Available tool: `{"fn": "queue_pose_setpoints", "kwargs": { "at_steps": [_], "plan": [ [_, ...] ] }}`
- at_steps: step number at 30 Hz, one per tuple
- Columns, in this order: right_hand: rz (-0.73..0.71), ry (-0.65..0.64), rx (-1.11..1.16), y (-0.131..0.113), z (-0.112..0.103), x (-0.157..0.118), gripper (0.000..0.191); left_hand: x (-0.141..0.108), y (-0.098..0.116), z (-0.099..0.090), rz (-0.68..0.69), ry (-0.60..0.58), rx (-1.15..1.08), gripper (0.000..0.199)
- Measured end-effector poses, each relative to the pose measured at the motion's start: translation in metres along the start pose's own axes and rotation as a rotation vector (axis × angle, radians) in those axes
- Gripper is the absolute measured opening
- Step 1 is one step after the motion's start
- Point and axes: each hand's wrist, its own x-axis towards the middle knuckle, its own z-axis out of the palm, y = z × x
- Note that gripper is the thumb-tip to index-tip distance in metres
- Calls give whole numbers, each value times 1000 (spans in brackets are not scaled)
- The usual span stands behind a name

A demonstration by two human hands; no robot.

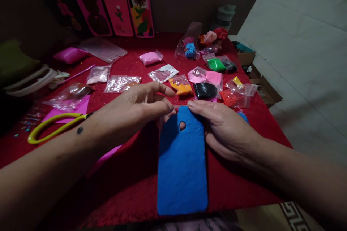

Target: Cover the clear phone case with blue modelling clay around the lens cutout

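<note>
A phone case (pixel 182 173) covered with a layer of blue clay is held upright in front of me, with a round camera hole near its top. My right hand (pixel 225 126) grips its upper right edge, thumb on the front and fingers behind. At the top left corner, my left hand (pixel 146 106) has its thumb at the edge and a fingertip showing below, behind the case. The left index finger is raised apart. Some clear case shows uncovered at that corner. Yellow-handled scissors (pixel 58 115) lie beside my left forearm.
Bags of orange clay (pixel 181 86), black clay (pixel 205 90), red clay (pixel 230 97) and green clay (pixel 216 65) lie on the red cloth (pixel 135 195). Decorated phone cases (pixel 139 7) lean at the back. A clear case (pixel 105 48) lies flat. Cardboard boxes (pixel 265 90) stand right of the table.
</note>
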Motion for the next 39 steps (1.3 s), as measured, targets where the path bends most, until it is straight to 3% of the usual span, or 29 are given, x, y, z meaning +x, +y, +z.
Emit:
{"fn": "queue_pose_setpoints", "kwargs": {
  "at_steps": [8,12,15,21,24,29,39],
  "plan": [
    [-26,-22,21,2,-4,0,24,1,-10,4,-38,-131,-102,43],
    [-1,-37,32,2,-3,0,26,0,-10,8,-65,-114,-200,48],
    [-19,-52,22,2,-4,0,20,0,-8,7,-66,-110,-191,45],
    [-59,15,-21,2,-7,2,13,0,-2,-6,10,-84,41,16],
    [-64,63,-18,1,-6,2,12,-1,1,-8,29,-92,80,18],
    [-35,106,33,-1,0,0,18,-4,6,-3,-74,-66,35,25],
    [-24,116,46,-1,-3,2,13,-4,3,0,-27,-51,-50,24]
  ]
}}
